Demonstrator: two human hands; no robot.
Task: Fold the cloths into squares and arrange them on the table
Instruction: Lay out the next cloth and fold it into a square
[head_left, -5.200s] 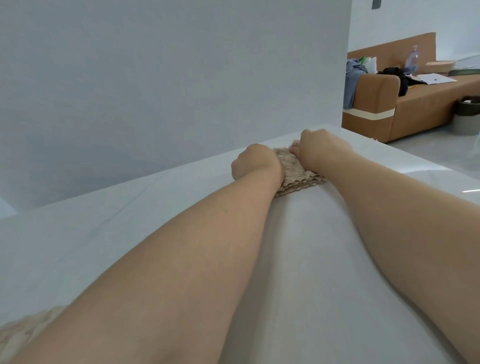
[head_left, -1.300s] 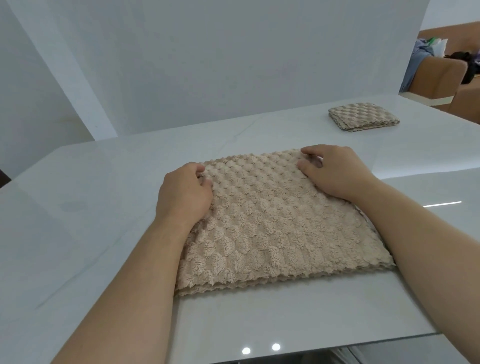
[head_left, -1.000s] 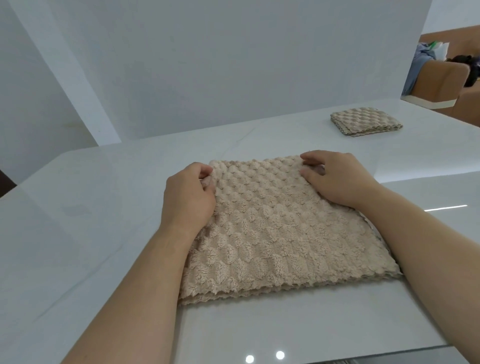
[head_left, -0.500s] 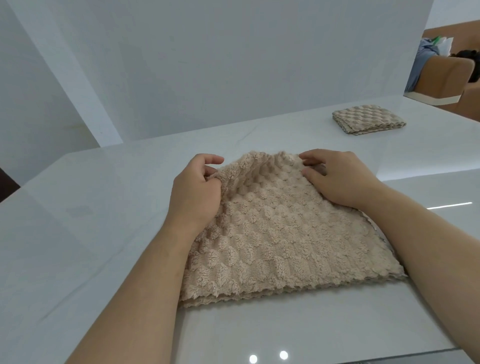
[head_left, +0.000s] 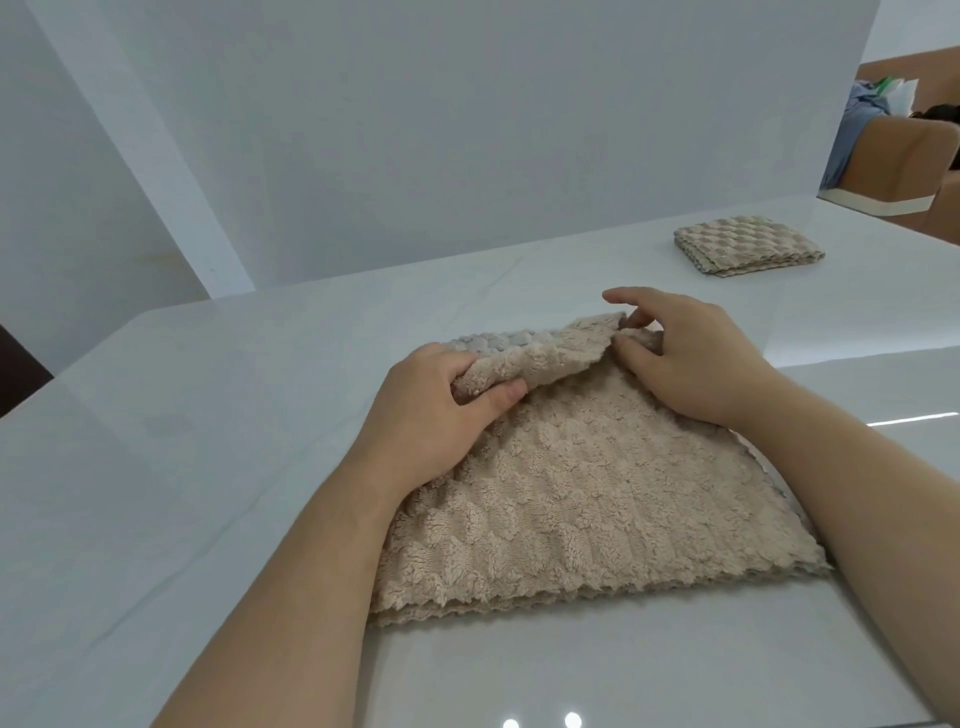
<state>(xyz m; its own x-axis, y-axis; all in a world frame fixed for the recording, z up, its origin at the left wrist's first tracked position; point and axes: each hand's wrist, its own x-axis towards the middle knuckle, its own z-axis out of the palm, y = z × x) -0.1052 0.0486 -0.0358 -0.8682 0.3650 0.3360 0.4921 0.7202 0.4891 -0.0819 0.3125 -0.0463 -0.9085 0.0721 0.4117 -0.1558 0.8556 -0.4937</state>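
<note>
A beige waffle-textured cloth (head_left: 587, 499) lies folded in half on the white table (head_left: 218, 415), right in front of me. My left hand (head_left: 436, 415) grips its far left corner between thumb and fingers and has lifted it off the table. My right hand (head_left: 685, 358) pinches the far right corner, also raised. The far edge curls up and toward me. A second beige cloth (head_left: 748, 245), folded into a small square, lies at the table's far right.
A white wall panel (head_left: 467, 130) stands behind the table. A brown sofa (head_left: 893, 156) with clothes on it is at the far right. The table's near edge (head_left: 623, 722) runs just below the cloth.
Both hands went from resting on the flat cloth's far corners to gripping them. The far edge has lifted and curled toward me.
</note>
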